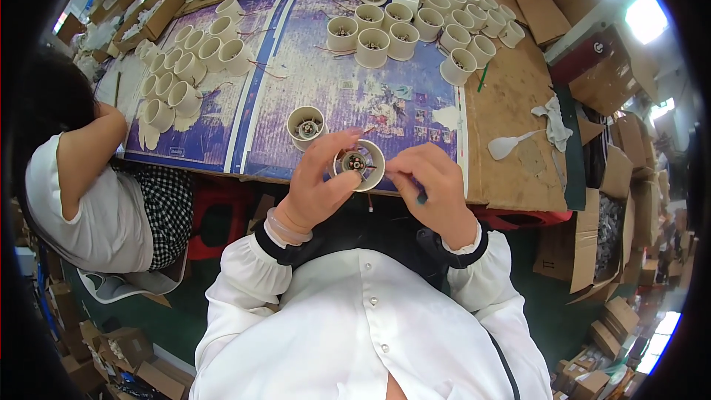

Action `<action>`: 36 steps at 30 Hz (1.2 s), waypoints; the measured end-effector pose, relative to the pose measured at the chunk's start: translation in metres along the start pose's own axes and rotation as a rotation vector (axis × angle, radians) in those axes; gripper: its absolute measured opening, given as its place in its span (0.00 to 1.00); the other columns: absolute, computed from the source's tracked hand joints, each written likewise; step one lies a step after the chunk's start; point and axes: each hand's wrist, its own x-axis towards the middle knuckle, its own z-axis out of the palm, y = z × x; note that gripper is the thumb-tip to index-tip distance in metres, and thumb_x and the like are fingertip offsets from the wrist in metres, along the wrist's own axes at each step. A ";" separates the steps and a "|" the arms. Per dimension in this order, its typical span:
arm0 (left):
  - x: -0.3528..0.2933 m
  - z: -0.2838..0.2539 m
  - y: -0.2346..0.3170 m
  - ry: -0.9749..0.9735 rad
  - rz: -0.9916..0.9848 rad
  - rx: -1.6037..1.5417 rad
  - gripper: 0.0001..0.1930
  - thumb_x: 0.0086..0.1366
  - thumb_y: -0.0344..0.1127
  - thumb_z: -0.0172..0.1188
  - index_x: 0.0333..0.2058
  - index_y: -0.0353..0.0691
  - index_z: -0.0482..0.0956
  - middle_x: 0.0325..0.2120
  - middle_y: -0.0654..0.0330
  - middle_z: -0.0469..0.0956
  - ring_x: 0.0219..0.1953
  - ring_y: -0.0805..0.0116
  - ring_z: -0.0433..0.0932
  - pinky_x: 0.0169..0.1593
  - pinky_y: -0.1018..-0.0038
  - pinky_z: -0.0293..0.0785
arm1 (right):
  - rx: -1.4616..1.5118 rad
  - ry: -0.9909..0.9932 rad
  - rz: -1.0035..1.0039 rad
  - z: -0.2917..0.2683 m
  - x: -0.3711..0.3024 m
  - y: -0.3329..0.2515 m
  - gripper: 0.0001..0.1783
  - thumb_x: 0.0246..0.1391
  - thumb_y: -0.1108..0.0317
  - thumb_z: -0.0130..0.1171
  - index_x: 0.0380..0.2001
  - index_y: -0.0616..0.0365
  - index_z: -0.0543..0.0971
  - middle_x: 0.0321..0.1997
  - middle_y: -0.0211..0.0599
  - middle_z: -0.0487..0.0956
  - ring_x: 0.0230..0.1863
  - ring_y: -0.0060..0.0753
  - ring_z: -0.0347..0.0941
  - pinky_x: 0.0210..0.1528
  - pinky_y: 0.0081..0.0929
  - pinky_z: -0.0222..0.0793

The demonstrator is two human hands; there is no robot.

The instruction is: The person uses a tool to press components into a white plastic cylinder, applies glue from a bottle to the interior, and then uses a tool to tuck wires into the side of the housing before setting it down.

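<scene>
At the near edge of the table, my left hand is closed around a cream-white cylindrical housing. Its open end faces up, and a round metal motor-like part sits inside. My right hand is beside the housing's right side, thumb and fingers pinched together. A small teal-green piece shows under those fingers; most of it is hidden, so its kind is unclear. A short wire end hangs below the held housing. Just beyond my left hand stands another white housing with a similar part inside.
Many similar white housings with thin wires crowd the table's far side, and another group stands at left. A white scoop-like tool and crumpled white cloth lie at right. Another person sits at left. Cardboard boxes stand at right.
</scene>
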 end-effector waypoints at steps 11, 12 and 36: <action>0.016 0.000 0.006 0.096 -0.069 -0.055 0.24 0.49 0.24 0.70 0.36 0.45 0.62 0.51 0.42 0.68 0.46 0.48 0.78 0.46 0.64 0.77 | -0.238 -0.034 -0.229 -0.004 -0.002 0.000 0.14 0.36 0.82 0.63 0.31 0.59 0.79 0.29 0.36 0.76 0.28 0.38 0.72 0.28 0.28 0.70; 0.016 0.000 0.007 0.076 -0.101 -0.049 0.24 0.50 0.23 0.70 0.37 0.45 0.62 0.51 0.42 0.68 0.46 0.50 0.77 0.46 0.65 0.78 | -0.239 -0.033 -0.229 -0.003 0.000 0.001 0.14 0.36 0.82 0.63 0.31 0.59 0.79 0.29 0.36 0.76 0.28 0.38 0.72 0.28 0.28 0.70; 0.026 -0.009 -0.005 0.030 -1.230 -1.734 0.23 0.68 0.41 0.51 0.57 0.46 0.55 0.47 0.54 0.71 0.41 0.63 0.78 0.30 0.73 0.79 | 0.440 -0.105 0.493 -0.004 0.016 0.001 0.06 0.61 0.75 0.52 0.40 0.62 0.70 0.28 0.30 0.74 0.30 0.16 0.71 0.30 0.16 0.65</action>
